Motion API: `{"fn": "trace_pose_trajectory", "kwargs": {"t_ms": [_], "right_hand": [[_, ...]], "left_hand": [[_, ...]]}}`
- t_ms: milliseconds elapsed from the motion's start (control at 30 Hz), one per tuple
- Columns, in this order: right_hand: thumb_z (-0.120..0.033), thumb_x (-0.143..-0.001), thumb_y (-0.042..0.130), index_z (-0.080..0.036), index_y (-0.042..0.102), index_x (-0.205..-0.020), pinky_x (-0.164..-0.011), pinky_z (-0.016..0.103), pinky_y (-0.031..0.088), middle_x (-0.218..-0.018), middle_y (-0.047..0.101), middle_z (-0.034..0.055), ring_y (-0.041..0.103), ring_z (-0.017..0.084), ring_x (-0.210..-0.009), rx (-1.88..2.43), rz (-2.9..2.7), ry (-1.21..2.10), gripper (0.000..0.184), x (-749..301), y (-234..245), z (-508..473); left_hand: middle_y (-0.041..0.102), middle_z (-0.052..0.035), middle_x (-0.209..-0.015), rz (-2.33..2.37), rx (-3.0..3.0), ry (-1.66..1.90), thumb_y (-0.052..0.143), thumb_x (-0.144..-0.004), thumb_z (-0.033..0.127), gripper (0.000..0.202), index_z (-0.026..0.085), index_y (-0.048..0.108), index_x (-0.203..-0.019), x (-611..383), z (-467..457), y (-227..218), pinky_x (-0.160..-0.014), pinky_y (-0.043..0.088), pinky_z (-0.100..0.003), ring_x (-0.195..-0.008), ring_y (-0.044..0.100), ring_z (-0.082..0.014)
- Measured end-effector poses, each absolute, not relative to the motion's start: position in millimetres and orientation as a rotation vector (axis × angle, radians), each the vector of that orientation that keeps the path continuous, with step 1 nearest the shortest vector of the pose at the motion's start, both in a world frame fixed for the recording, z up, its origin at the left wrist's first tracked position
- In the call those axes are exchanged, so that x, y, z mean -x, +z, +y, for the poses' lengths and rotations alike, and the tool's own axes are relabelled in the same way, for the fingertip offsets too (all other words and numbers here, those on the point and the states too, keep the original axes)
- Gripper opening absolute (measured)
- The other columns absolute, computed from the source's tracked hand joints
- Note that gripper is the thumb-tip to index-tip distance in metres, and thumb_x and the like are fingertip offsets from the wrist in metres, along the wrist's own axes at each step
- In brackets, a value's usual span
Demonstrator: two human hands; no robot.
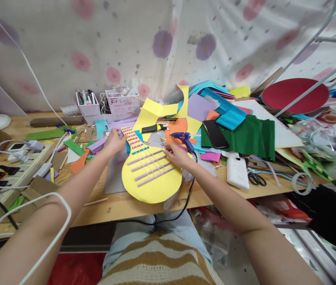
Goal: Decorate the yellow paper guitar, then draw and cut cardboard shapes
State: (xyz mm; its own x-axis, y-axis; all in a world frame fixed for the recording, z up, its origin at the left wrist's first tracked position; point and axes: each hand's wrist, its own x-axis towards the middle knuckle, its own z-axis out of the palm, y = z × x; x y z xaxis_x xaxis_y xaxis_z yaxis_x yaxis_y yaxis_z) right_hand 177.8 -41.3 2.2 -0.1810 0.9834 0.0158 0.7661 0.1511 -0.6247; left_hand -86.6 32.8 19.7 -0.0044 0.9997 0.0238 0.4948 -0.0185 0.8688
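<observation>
A yellow paper guitar (152,180) with purple strips across its body lies on the wooden table (117,206) in front of me. My left hand (113,142) is closed on the guitar's neck end, beside a purple strip. My right hand (177,154) rests on the guitar's right edge, fingers curled and pinching at the ends of the strips. What the fingertips grip is too small to name. A blue glue gun (184,139) lies just behind my right hand, its black cord running off the table edge.
Coloured paper and felt sheets (245,136) pile up at the right, with a black phone (214,133), scissors (256,178), a white remote (237,172) and a yellow highlighter (152,128). Pen boxes (108,105) stand behind. A power strip (10,174) with cables sits at left.
</observation>
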Motion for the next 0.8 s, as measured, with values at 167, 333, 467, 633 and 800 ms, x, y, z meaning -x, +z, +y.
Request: {"fn": "trace_pose_trajectory", "kwargs": {"t_ms": [167, 333, 467, 633, 800], "right_hand": [[-0.030, -0.088, 0.044, -0.017, 0.055, -0.110, -0.086, 0.033, 0.045, -0.111, 0.063, 0.0101, 0.059, 0.021, -0.101, 1.638, -2.004, 0.677, 0.028, -178, -9, -37], [-0.032, -0.088, 0.043, -0.018, 0.058, -0.104, -0.080, 0.034, 0.046, -0.102, 0.067, 0.0081, 0.062, 0.021, -0.093, 1.707, -1.946, 0.644, 0.026, -179, -15, -31], [-0.030, -0.086, 0.045, -0.020, 0.059, -0.100, -0.079, 0.035, 0.046, -0.098, 0.067, 0.0062, 0.062, 0.021, -0.089, 1.673, -1.917, 0.705, 0.023, -180, -22, -27], [-0.035, -0.084, 0.047, -0.019, 0.056, -0.104, -0.080, 0.033, 0.048, -0.100, 0.064, 0.0063, 0.061, 0.018, -0.091, 1.462, -1.681, 0.998, 0.028, -182, -31, -17], [-0.046, -0.081, 0.051, -0.021, 0.057, -0.103, -0.076, 0.032, 0.050, -0.098, 0.064, 0.0050, 0.061, 0.019, -0.089, 1.325, -1.483, 1.238, 0.034, -177, -24, -13]], "left_hand": [[0.051, -0.0092, -0.130, 1.363, -2.341, 0.514, 0.057, -0.062, 0.004, 0.052, 0.018, 0.054, -0.112, 90, 42, 39, -0.109, 0.025, -0.040, -0.129, 0.037, -0.0268], [0.057, -0.0102, -0.125, 0.879, -3.018, -0.198, 0.037, -0.083, 0.011, 0.043, 0.017, 0.049, -0.124, 68, 52, 27, -0.108, 0.022, -0.043, -0.124, 0.045, -0.0215], [0.062, -0.0113, -0.116, 0.794, -3.083, -0.234, 0.035, -0.084, 0.012, 0.043, 0.018, 0.050, -0.124, 69, 62, 26, -0.099, 0.033, -0.033, -0.108, 0.056, -0.0183], [0.063, -0.0124, -0.107, 0.828, -3.135, -0.191, 0.039, -0.086, 0.021, 0.042, 0.012, 0.046, -0.126, 89, 58, 45, -0.086, 0.041, -0.031, -0.099, 0.056, -0.0204], [0.061, -0.0132, -0.108, 0.962, -3.204, -0.041, 0.042, -0.086, 0.025, 0.044, 0.009, 0.047, -0.125, 114, 49, 68, -0.092, 0.040, -0.036, -0.105, 0.052, -0.0230]]}}
